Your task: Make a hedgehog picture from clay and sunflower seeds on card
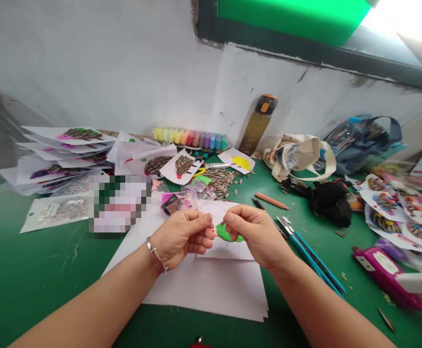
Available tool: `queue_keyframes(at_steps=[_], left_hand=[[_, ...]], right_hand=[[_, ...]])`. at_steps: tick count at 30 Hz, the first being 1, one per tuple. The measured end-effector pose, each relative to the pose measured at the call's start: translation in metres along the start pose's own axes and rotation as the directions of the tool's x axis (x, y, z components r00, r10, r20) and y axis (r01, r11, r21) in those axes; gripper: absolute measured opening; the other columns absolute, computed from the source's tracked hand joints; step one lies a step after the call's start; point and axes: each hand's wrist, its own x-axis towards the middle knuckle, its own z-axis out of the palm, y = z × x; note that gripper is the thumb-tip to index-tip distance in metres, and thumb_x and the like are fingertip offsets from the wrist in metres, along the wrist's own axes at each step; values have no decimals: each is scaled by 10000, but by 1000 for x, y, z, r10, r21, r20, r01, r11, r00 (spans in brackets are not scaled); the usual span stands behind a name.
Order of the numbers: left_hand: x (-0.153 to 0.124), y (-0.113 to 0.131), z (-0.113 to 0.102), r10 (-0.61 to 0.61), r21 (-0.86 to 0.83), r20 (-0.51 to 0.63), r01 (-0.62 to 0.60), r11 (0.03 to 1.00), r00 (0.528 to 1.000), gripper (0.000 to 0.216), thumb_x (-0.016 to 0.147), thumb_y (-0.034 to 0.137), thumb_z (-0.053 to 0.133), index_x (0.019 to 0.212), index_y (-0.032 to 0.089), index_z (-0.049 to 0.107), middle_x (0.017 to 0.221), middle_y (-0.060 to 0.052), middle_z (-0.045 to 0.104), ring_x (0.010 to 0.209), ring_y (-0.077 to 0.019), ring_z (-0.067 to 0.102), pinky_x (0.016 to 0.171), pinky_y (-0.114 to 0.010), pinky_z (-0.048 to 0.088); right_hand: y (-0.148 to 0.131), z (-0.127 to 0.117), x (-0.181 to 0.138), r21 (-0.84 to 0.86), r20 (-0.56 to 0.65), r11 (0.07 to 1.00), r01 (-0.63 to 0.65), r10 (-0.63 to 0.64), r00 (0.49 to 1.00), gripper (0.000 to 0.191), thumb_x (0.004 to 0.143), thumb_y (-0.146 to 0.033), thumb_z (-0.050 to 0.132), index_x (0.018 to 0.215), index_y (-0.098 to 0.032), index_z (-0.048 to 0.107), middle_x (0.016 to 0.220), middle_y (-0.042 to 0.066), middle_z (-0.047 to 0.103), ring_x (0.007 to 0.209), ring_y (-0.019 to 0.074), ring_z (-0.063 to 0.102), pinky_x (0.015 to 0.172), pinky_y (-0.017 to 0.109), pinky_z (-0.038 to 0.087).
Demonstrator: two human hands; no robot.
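Between pinched left fingers (204, 222) and pinched right fingers (234, 221), contents unclear, lies a partly hidden green shape (224, 234).

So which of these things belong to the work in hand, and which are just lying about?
Likely in use: green shape by the right hand, white paper, striped seeds, coloured tubs.

Apparently just lying about: drink bottle, cream bag, magenta device.

Stacked cards (69, 140) lie at left on the surface (51, 270), seeds (221, 181) behind the paper sheets (211, 290). The bottle (256, 125) stands behind the seeds, left of the cloth bag (279, 164).
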Motion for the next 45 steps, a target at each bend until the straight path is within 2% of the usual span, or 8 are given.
queue_keyframes(at_steps=[5,10,14,26,34,39,41,45], left_hand=[[2,-2,-2,21,16,10,-21,1000,1000,414,661,498,790,639,133,596,444,36,568,327,-36,470,306,-108,325],[1,-1,1,-8,14,-26,8,1000,1000,304,663,363,821,740,132,639,598,-2,660,456,-59,580,415,-127,445],[1,-1,1,-27,16,-32,28,999,999,245,718,306,788,825,135,649,742,-40,699,587,-89,646,534,-170,516],[-2,-4,5,-37,117,37,33,993,999,316,675,376,805,785,129,641,687,-19,660,562,-84,600,502,-169,448],[-3,-2,5,5,134,17,-7,991,1000,329,753,439,720,770,125,623,612,24,579,468,-37,500,444,-142,379],[-1,-1,4,61,264,-6,-57,963,998,327,799,449,647,799,122,631,612,35,559,456,-29,477,443,-138,373],[0,-3,4,84,319,-14,-75,945,996,293,781,413,666,775,122,637,610,22,578,468,-45,503,426,-139,371],[4,-11,7,137,455,-16,-115,883,990,236,740,361,694,712,131,649,580,-5,609,478,-98,552,392,-167,399]], right_hand=[[-1,0,0,-3,-23,1000,11,-11,1000,364,834,-402,656,586,-160,544,501,-49,487,475,60,419,477,216,321],[-2,0,1,-12,11,1000,-25,25,1000,150,791,-303,698,784,-154,678,654,12,650,605,120,597,598,261,467],[-2,-1,1,3,-13,999,-36,36,999,141,770,-250,699,891,-179,682,758,15,681,671,132,631,649,281,500],[-5,6,-2,-311,35,946,89,-82,996,146,832,-277,612,748,-191,696,692,-11,623,673,116,547,634,243,437],[-15,3,-3,-263,14,964,22,-18,1000,145,797,-311,644,841,-190,711,733,2,636,652,119,540,608,259,441],[-27,-8,-20,-582,-58,806,107,-172,983,111,797,-265,626,849,-221,713,832,10,692,734,156,587,666,287,452],[-19,-14,-31,-696,-45,706,130,-224,974,114,816,-238,601,849,-228,709,836,9,697,745,163,596,684,289,451],[11,-23,-47,-785,-79,610,110,-275,958,135,858,-233,556,839,-217,689,795,20,674,726,166,589,669,284,448]])
